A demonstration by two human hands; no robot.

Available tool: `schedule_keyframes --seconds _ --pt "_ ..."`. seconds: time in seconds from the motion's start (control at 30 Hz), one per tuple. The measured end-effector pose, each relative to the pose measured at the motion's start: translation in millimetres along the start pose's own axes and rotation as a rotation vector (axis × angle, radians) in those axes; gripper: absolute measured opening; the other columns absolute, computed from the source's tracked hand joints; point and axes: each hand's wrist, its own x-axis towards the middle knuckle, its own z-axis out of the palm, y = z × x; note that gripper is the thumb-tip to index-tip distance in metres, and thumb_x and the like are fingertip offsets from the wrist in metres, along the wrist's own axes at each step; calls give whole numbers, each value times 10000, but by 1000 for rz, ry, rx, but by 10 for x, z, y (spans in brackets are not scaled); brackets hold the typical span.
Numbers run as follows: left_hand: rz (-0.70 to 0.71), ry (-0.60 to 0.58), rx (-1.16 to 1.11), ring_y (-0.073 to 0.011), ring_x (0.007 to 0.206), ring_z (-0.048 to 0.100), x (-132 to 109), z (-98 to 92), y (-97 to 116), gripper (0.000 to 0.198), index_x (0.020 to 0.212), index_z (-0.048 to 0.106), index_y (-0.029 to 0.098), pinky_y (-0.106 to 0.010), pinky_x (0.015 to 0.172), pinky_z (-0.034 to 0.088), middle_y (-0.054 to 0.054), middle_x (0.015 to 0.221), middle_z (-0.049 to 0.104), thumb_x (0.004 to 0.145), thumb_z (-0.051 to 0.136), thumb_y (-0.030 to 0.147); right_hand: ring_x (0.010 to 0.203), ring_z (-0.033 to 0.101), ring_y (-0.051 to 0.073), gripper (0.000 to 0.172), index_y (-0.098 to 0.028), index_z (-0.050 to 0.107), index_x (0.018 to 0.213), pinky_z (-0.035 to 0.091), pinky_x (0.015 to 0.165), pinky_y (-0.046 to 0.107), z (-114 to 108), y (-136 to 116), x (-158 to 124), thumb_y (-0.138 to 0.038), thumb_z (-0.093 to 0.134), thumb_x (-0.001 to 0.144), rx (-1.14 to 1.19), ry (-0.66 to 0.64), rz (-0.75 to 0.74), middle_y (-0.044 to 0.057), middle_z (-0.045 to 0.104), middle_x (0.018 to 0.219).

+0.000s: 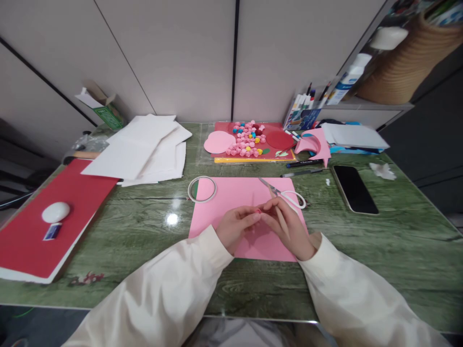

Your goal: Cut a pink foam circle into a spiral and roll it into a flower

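Above a pink paper sheet (220, 193), my left hand (237, 224) and my right hand (284, 224) meet at the fingertips. Between them they pinch a small pinkish-red piece (258, 211), which looks like folded paper; the fingers cover most of it. Scissors with white handles (294, 197) lie on the sheet just beyond my right hand. A roll of tape (190, 193) rests across the sheet's far left corner. Farther back, several small pink, blue and yellow pieces (249, 140) are heaped on a red sheet, next to pink paper circles (219, 142) and a red circle (280, 140).
White papers (144, 144) and a red board (32, 236) bearing a white egg-shaped object (55, 212) and a small blue-and-white tube (52, 231) are to the left. A phone (355, 189), pens (302, 172) and pink paper scraps (314, 144) lie right. A partition wall stands behind.
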Motion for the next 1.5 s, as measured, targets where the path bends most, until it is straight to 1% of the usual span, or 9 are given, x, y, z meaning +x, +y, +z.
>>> schedule_keyframes --seconds 0.33,0.53,0.67,0.8,1.0,1.13,1.33,1.43,1.5 --pt "42 69 -49 -53 552 460 65 -71 4 187 749 615 127 -216 574 323 15 613 533 655 661 283 863 553 179 139 -212 451 861 442 763 325 3 41 -12 -293 545 797 85 24 16 45 577 904" --pt "65 82 -95 -55 576 467 106 -115 -10 213 721 599 112 -210 597 349 8 657 541 598 702 253 900 562 183 149 -212 437 858 446 787 343 7 133 31 -284 550 794 113 50 28 55 590 941" --pt "84 56 -13 -58 566 465 160 -105 -9 230 738 589 108 -209 585 353 1 640 530 635 665 299 881 572 179 120 -208 441 850 451 781 342 10 148 58 -277 529 806 101 86 24 55 593 926" --pt "301 142 357 -78 606 504 498 -105 212 259 797 572 102 -231 625 395 -27 682 549 721 551 349 875 574 179 134 -206 438 847 442 792 346 14 153 68 -273 542 796 100 103 36 54 596 907" --pt "474 234 682 -121 647 537 1507 -97 750 206 792 599 121 -261 656 419 -40 698 597 724 531 303 853 568 173 100 -207 426 834 437 775 337 23 164 80 -253 512 812 119 99 31 56 588 882" --pt "584 331 960 -165 829 539 2018 -46 946 167 844 613 147 -302 804 392 -68 854 611 715 545 228 846 564 170 83 -207 426 848 433 774 333 20 182 76 -238 497 819 81 102 24 51 574 877" --pt "573 381 1318 -176 909 533 2271 -91 1017 205 892 635 185 -290 829 387 -74 983 577 755 486 219 800 554 163 59 -205 422 853 428 750 317 -20 207 78 -194 472 823 -69 102 -2 39 557 847" --pt "519 457 1447 -191 965 509 2239 -298 1168 206 874 629 164 -294 867 364 -92 1009 558 761 474 239 786 533 166 111 -197 448 892 423 720 305 -31 216 73 -127 459 807 -234 27 -38 42 543 847" --pt "482 549 1513 -206 1044 464 2186 -494 1322 254 964 589 168 -305 910 330 -102 1098 509 752 491 267 790 516 175 154 -190 467 905 415 698 302 -22 217 64 -86 441 795 -361 -52 -75 47 530 842"
